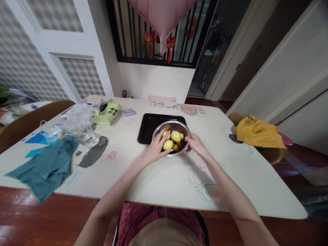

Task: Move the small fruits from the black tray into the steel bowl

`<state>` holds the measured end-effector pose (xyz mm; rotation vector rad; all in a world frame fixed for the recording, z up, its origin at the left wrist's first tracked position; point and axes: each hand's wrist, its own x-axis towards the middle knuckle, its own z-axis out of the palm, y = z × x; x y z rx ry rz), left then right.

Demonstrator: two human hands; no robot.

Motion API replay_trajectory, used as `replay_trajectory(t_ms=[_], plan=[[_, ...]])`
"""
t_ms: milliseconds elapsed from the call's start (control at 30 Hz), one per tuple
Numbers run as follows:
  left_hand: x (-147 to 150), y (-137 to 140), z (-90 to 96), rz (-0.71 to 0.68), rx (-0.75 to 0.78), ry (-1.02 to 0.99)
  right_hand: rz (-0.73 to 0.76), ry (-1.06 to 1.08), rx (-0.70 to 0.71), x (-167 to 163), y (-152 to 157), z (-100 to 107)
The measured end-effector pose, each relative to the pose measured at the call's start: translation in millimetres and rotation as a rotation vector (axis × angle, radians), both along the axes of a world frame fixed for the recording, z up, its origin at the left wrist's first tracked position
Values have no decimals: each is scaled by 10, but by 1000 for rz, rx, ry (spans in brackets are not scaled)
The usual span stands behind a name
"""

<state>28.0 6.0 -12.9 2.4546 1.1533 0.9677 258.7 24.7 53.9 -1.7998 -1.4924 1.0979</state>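
Observation:
A round metal bowl (186,126) stands partly over the near right part of a black tray (148,129). Inside it lie several yellow fruits (176,136), which look like lemons, with smaller round greenish and reddish ones among them. My left hand (156,148) reaches over the bowl's left rim, fingers and thumb spread around a yellow fruit (168,144); whether it grips that fruit is unclear. At the right side of the bowl, my right hand (195,145) is closed on the rim, its fingertips partly hidden.
On the left of the white table (122,175) lie a teal cloth (50,164), clear plastic packaging (81,121) and a green pack (109,112). A yellow cloth (258,131) hangs over a chair at the right. A pink balloon (164,10) hangs above the far side.

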Motion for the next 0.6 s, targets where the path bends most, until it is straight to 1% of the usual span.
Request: replay_trajectory(t_ms=[167, 300, 433, 600], plan=[[-49, 344, -204, 88, -10, -128, 46, -92, 22, -61, 460, 159], [-118, 480, -382, 141, -17, -148, 97, -192, 28, -129, 699, 228], [-164, 501, -499, 200, -38, -46, 156, -309, 21, -233, 856, 280], [-179, 461, -540, 293, -22, 88, 214, -486, 56, -340, 972, 380]])
